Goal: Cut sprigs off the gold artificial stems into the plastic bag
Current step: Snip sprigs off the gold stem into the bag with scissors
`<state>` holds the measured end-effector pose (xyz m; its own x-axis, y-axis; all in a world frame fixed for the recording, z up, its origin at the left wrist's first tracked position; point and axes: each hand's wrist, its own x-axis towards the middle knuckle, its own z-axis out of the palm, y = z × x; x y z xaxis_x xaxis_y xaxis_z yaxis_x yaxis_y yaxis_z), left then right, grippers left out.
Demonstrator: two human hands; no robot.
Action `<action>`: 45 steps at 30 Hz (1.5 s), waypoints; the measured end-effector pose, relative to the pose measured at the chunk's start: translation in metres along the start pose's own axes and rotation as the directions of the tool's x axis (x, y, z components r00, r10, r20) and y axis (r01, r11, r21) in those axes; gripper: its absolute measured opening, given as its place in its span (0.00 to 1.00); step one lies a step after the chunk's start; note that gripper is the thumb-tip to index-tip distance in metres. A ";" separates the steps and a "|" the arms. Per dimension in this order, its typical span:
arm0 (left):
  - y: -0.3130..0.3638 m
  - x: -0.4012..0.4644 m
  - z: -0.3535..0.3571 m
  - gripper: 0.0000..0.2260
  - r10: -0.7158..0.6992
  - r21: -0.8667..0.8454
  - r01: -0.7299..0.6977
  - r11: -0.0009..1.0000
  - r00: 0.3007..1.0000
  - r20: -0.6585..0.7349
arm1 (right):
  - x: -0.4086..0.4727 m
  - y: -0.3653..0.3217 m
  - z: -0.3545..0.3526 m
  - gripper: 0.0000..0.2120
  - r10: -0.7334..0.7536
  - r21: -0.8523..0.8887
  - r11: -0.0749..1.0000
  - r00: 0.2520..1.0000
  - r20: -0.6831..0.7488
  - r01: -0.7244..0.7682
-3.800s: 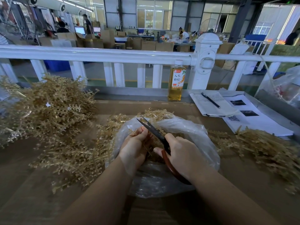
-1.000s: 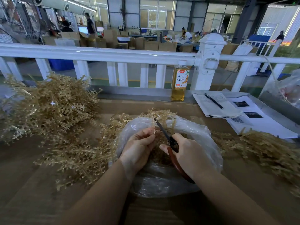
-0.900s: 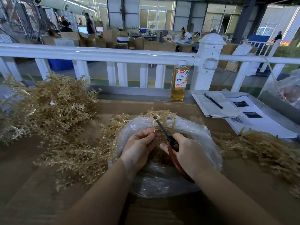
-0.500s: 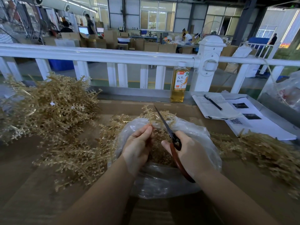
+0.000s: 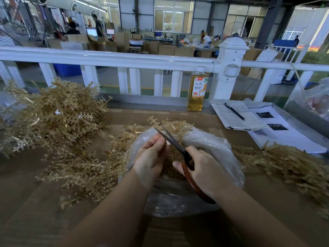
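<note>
Big brown table point(image 5: 44, 202) takes up most of the view, with a white railing point(image 5: 110, 58) running along its far edge. Workshop with boxes and a few people sits beyond that, too far off to make out much.

Huge pile of gold stems point(image 5: 51, 118) on the left side of the table, spilling down toward the middle. A second, lower heap point(image 5: 292, 166) lies on the right side. Both are just tangles, can't pick out single pieces in there.

Dead center is the plastic bag point(image 5: 220, 150), clear and crumpled, mouth open facing up, with a layer of cut gold bits point(image 5: 170, 168) inside. More gold stuff pokes up right behind its far rim.

Papers point(image 5: 277, 132) sit at the far right, with a notebook point(image 5: 236, 116) beside them and a pen point(image 5: 234, 114) lying across it. A bottle point(image 5: 196, 90) of amber drink stands upright against the railing, white cap on.

Now the hands, both over the bag. Left hand point(image 5: 151, 157) is pinching a thin sprig point(image 5: 154, 122) between thumb and fingertips, and the sprig sticks up past the bag's far edge. Right hand point(image 5: 203, 168) is wrapped around the reddish-brown handles of the scissors point(image 5: 175, 143). Blades point up and left, parted a little at the tips, right beside the left fingertips where the sprig is held. Whether the blades actually touch the sprig, can't tell.
</note>
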<state>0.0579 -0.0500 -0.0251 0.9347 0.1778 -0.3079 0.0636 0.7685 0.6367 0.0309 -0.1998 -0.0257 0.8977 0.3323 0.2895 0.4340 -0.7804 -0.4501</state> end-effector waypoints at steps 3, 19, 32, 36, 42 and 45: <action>-0.001 0.001 -0.001 0.09 0.015 -0.019 -0.014 1.000 1.000 0.005 | 0.000 0.003 0.002 0.16 -0.002 -0.030 1.000 1.000 -0.004 0.002; -0.011 0.008 -0.004 0.11 0.087 0.044 -0.089 0.995 0.995 0.042 | 0.005 0.008 0.006 0.19 0.012 -0.060 0.998 1.000 0.019 -0.011; -0.009 0.007 -0.004 0.12 0.067 0.023 -0.068 0.997 0.997 0.025 | 0.005 0.004 0.008 0.17 -0.029 -0.112 0.993 1.000 -0.012 0.027; -0.007 0.006 -0.004 0.11 0.027 -0.008 -0.027 1.000 0.999 0.033 | 0.004 0.004 0.009 0.17 -0.045 -0.123 0.992 0.999 -0.025 0.041; -0.005 0.004 -0.003 0.11 0.003 -0.013 -0.003 1.000 0.998 0.055 | 0.004 0.006 0.010 0.18 -0.052 -0.122 0.991 0.998 -0.023 0.049; -0.004 0.003 -0.003 0.10 0.001 -0.003 -0.001 1.000 0.997 0.076 | 0.004 0.006 0.011 0.18 -0.068 -0.118 0.991 0.997 -0.036 0.064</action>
<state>0.0597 -0.0510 -0.0310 0.9587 0.1309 -0.2526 0.0619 0.7705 0.6344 0.0375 -0.1976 -0.0364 0.8625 0.3655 0.3500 0.4782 -0.8148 -0.3276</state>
